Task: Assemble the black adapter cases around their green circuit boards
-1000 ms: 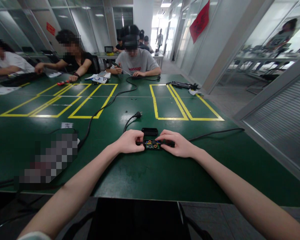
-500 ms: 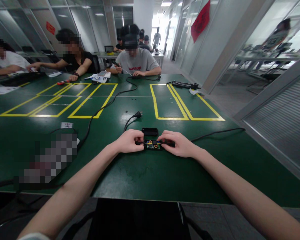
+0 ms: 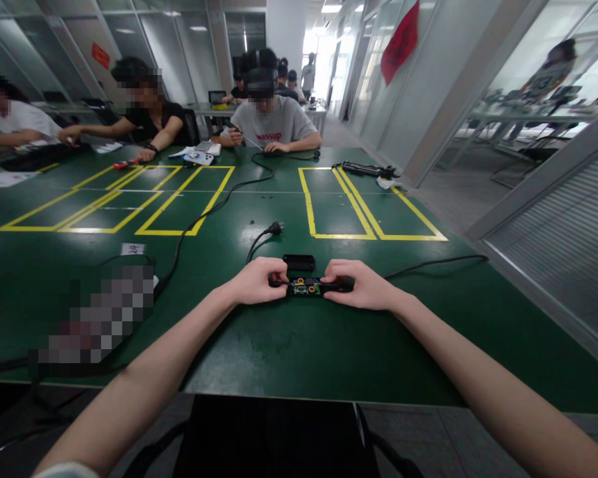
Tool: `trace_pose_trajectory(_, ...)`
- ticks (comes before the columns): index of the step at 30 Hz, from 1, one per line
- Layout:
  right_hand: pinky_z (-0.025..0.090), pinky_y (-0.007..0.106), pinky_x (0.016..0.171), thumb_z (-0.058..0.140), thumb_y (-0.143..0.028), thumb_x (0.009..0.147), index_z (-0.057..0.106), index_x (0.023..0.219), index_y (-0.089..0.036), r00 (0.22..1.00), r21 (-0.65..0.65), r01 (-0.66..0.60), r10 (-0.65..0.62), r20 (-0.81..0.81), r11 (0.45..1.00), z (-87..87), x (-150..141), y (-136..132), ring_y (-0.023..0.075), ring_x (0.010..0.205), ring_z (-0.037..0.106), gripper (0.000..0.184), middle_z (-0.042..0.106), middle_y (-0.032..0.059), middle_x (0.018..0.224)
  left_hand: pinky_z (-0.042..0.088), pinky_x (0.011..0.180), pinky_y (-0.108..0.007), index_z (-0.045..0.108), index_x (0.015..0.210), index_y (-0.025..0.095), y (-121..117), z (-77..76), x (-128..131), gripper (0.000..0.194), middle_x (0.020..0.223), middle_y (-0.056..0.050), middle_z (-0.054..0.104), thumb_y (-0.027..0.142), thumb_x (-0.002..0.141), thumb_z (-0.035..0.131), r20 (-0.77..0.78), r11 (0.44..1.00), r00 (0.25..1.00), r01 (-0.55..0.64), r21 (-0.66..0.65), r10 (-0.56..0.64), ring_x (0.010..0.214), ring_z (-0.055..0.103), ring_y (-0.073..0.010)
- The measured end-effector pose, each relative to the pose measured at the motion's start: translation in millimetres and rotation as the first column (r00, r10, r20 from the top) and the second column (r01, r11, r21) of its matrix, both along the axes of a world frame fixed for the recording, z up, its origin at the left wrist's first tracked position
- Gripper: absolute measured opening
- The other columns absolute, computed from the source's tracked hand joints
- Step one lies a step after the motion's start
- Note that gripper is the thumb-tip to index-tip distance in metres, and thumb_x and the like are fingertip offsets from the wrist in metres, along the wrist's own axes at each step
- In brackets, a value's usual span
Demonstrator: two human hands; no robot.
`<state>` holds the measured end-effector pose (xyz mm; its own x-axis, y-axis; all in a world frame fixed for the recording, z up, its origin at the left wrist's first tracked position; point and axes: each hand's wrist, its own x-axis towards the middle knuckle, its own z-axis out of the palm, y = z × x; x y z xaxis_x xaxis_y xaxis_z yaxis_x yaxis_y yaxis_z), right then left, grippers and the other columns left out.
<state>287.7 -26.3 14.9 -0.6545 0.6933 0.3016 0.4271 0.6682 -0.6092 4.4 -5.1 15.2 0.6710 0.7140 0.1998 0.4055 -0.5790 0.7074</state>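
On the green table (image 3: 289, 345), an open black case holds a circuit board (image 3: 306, 287) with ring-shaped coils and coloured wires. At its left end, my left hand (image 3: 260, 280) is closed, pinching the black cable end (image 3: 277, 281) that enters the case. Opposite it, my right hand (image 3: 361, 287) pinches the other black cable end (image 3: 339, 285), its fingertips close to the board's right edge. Just behind the board lies a black case cover (image 3: 299, 262), hollow side up and touched by neither hand. A black power plug (image 3: 276, 228) rests farther back.
A blurred-out power strip (image 3: 104, 315) lies at the left, with a black cable (image 3: 179, 247) running back from it. Yellow tape outlines (image 3: 341, 236) mark the table. A black folded device (image 3: 366, 170) sits at the back right. Several people work across the table.
My right hand has shifted slightly right, and its fingers have drawn in around the cable end, baring more of the board's right side. My left hand stays almost in place.
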Motion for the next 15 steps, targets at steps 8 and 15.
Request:
trace_pose_trajectory(8,0.048,0.028,0.067,0.072,-0.046,0.091,0.064,0.077,-0.019,1.000,-0.077,-0.015,0.015,-0.003,0.997,-2.1,2.4,2.5,0.0166,0.073,0.061,0.032,0.063,0.0031,0.084,0.037,0.061,-0.023,0.059,0.068,0.016,0.0,3.3,-1.3,0.013,0.069,0.002,0.054,0.022,0.080,0.062,-0.021,0.996,0.999,0.041,0.076,-0.039,0.063,0.049,-0.0111)
trace_pose_trajectory(15,0.050,0.030,0.071,0.071,-0.043,0.094,0.069,0.082,-0.020,0.999,0.000,-0.016,0.016,0.031,1.000,-4.3,0.7,2.1,0.0176,0.075,0.064,0.027,0.066,0.0041,0.087,0.040,0.065,-0.024,0.059,0.069,0.017,0.2,4.4,-0.6,0.012,0.072,0.000,0.058,0.019,0.080,0.059,-0.059,0.993,0.998,0.034,0.115,-0.027,0.066,0.052,-0.0128)
